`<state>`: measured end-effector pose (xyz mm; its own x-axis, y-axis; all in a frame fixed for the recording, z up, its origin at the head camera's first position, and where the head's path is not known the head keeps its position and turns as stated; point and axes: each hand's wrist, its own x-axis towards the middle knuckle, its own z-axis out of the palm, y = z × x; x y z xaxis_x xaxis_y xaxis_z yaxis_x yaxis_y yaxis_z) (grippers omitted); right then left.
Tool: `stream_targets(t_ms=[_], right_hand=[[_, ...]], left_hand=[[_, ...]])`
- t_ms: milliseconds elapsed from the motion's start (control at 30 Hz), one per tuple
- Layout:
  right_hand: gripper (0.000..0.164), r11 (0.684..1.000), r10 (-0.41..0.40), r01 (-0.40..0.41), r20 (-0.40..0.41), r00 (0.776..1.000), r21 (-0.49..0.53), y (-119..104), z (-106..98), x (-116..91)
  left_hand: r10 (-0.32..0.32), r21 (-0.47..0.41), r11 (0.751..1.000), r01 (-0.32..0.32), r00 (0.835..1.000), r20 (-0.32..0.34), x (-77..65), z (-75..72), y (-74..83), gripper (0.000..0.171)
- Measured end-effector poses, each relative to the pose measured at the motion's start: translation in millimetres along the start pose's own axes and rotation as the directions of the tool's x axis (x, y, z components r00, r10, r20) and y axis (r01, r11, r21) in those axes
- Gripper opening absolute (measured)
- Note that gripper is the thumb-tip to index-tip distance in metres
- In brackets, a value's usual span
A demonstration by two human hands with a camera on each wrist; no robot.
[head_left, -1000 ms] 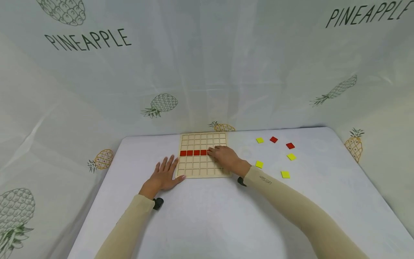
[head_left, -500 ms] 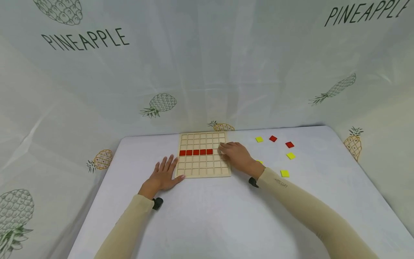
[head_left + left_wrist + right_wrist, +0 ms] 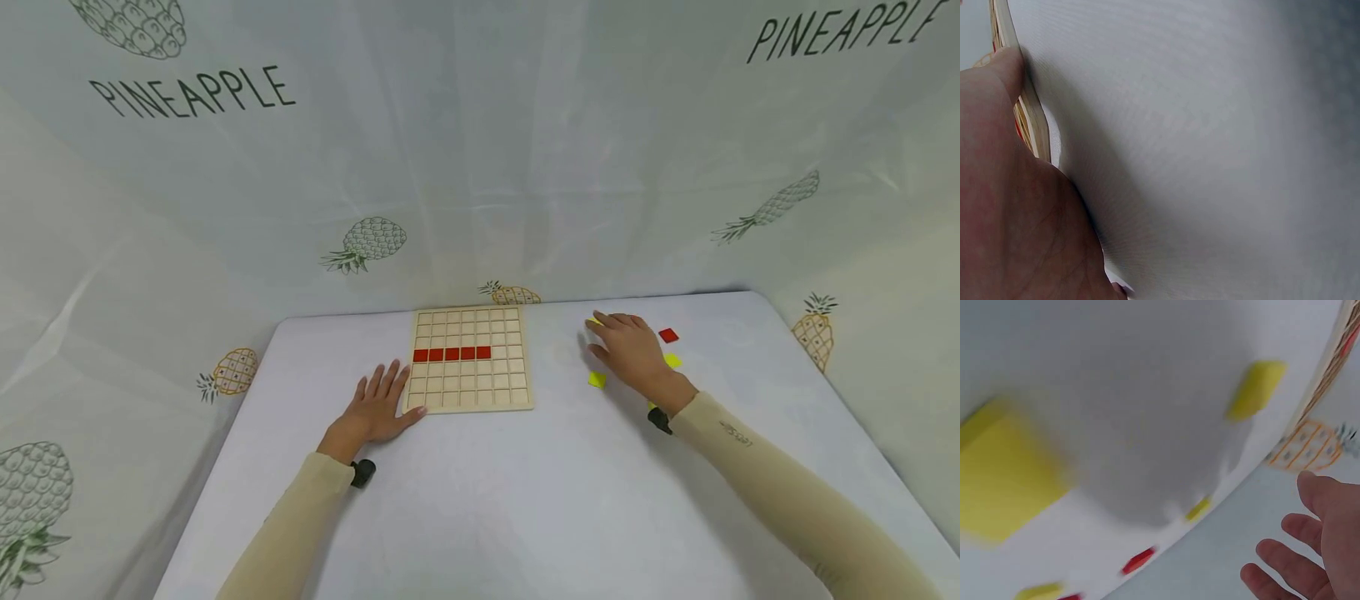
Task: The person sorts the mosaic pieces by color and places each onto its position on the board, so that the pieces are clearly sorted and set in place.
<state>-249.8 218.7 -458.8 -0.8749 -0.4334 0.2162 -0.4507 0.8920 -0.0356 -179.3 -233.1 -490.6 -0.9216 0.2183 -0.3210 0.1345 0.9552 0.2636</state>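
Observation:
A wooden grid board [image 3: 468,400] lies on the white table, with a row of several red square tiles [image 3: 452,354] set in its cells from the left edge inward. My left hand [image 3: 372,412] rests with spread fingers at the board's lower left, the thumb on its near edge. To the right, my right hand [image 3: 633,350] hovers over the loose tiles, fingers apart and holding nothing. Its fingertips overlap a yellow tile [image 3: 595,321] in the head view. A second yellow tile [image 3: 597,380] lies below that hand, and a red tile [image 3: 668,335] lies beyond its knuckles.
Another yellow tile [image 3: 672,360] lies just right of the right hand. In the right wrist view, a large blurred yellow tile [image 3: 1007,478] is close to the camera. A pineapple-printed curtain [image 3: 480,167] hangs behind the table's far edge.
My right hand has left the board and moved right to the loose tiles, uncovering the right end of the red row. My left hand has stayed in place.

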Motion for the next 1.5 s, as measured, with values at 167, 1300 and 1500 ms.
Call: stream_targets(t_ms=[167, 1300, 1500], right_hand=[[0.048, 0.999, 0.042, -0.042, -0.012, 0.999, -0.014, 27.0, -8.9, -16.2], [0.03, 0.972, 0.234, -0.227, 0.139, 0.962, -0.064, 99.6, 6.3, -31.3], [0.028, 0.97, 0.234, -0.222, 0.139, 0.962, -0.094, 98.9, 7.9, -28.3]], left_hand=[[-0.004, 0.003, 1.0, 0.004, 1.0, 0.003, -2.4, -3.7, 2.9, 0.095], [-0.012, 0.028, 1.0, 0.011, 1.0, 0.006, -0.1, 0.4, 0.8, 0.094], [-0.004, 0.016, 1.0, 0.004, 1.0, -0.006, 1.6, 1.5, -0.3, 0.094]])
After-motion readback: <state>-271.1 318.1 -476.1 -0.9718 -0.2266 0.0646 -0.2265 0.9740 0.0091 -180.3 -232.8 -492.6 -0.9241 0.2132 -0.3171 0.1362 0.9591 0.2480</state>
